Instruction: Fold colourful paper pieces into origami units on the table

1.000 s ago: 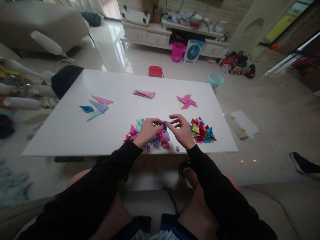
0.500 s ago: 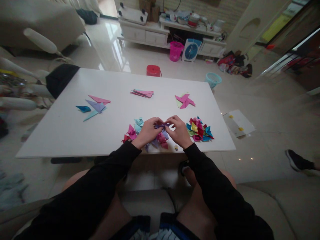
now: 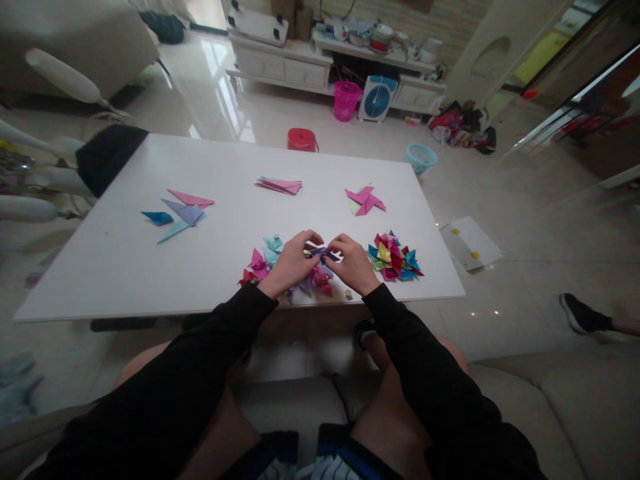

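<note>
Between my fingertips is a small purple folded paper piece [image 3: 323, 253], pinched from both sides above the near edge of the white table [image 3: 225, 273]. My left hand [image 3: 295, 262] grips its left side and my right hand [image 3: 351, 261] its right. Partly hidden behind and under my hands lies a pile of pink, purple and light blue origami pieces [image 3: 259, 265]. To the right of my right hand sits a heap of red, yellow, green and blue origami pieces [image 3: 395, 257]. A tiny sticker-like figure [image 3: 349, 294] shows at the near table edge.
Farther back on the table lie a stack of folded strips [image 3: 280, 185], a pink pinwheel-shaped fold [image 3: 366, 200] and several loose folded papers [image 3: 185, 212] at left. A red stool [image 3: 302, 139] and a light blue basket [image 3: 421, 157] stand beyond. Someone's shoe [image 3: 577, 313] is at right.
The view has shifted slightly, so the table appears a little farther left. My fingers have moved a little around the purple paper, which both hands still hold.
</note>
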Demonstrator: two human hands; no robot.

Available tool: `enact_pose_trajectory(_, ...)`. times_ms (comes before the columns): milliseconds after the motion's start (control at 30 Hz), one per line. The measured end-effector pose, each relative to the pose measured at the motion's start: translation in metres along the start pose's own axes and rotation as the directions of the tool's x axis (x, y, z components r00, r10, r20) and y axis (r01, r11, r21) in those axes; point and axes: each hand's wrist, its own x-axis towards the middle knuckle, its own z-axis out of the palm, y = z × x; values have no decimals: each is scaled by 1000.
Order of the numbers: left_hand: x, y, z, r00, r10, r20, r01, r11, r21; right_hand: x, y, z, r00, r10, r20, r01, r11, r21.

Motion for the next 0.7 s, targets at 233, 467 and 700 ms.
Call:
enact_pose_trajectory(233,-1,3,0,999,-41,-9,41,997,-69,5,19,-19,997,0,-74,-9,994,-113)
enact_pose_trajectory(467,0,4,-10,998,-56,-30,57,998,35,-9,117,-98,853,324,-408,-487,776,-400)
enact_pose_trajectory(700,-2,6,-16,999,-40,-18,42,994,101,-47,165,-125,685,624,-377,-725,527,-444)
